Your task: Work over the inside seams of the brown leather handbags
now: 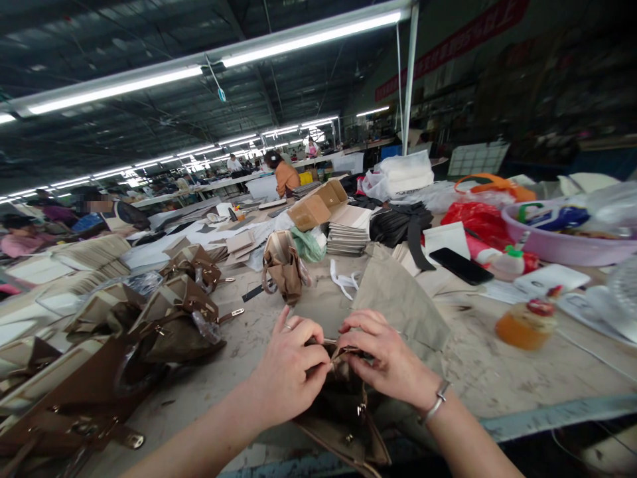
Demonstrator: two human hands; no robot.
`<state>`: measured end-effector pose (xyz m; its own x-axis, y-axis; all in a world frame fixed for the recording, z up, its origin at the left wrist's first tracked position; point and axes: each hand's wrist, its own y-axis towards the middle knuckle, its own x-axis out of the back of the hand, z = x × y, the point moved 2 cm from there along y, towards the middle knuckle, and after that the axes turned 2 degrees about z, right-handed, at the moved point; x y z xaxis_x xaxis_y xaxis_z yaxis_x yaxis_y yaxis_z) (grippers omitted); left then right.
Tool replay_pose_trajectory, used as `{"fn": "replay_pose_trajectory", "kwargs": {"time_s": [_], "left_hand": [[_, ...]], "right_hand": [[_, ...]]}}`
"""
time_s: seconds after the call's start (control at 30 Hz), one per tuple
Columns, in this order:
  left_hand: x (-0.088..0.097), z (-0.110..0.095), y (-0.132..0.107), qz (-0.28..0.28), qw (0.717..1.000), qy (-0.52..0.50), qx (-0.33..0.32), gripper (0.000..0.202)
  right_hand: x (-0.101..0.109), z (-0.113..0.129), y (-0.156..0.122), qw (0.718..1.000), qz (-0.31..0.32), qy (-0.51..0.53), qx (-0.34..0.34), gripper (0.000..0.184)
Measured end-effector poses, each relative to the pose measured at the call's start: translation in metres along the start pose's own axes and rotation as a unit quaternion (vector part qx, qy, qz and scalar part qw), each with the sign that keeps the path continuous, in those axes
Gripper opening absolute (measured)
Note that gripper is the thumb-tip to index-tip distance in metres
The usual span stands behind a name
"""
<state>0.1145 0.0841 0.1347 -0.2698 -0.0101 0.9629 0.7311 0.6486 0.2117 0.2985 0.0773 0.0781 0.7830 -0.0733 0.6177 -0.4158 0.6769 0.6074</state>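
Fingers of the left hand and right hand pinch the brown leather-look bag, lower centre of the frame; uneven pulling could crease its edge.

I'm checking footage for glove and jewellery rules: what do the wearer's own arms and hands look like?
Both forearms are bare as far as they show, with no sleeves in view. The left hand is ungloved, with a thin ring on one finger. The right hand is ungloved too, with a silver-coloured bracelet at its wrist.
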Motion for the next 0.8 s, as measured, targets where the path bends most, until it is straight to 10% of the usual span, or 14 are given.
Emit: {"fn": "replay_pose_trajectory", "kwargs": {"time_s": [0.8], "left_hand": [[-0.0002, -0.0048, -0.0047, 0.000, 0.999, -0.010, -0.050, 0.014]], "right_hand": [[-0.0021, 0.0093, 0.0028, 0.999, 0.043, 0.023, 0.005, 0.036]]}}
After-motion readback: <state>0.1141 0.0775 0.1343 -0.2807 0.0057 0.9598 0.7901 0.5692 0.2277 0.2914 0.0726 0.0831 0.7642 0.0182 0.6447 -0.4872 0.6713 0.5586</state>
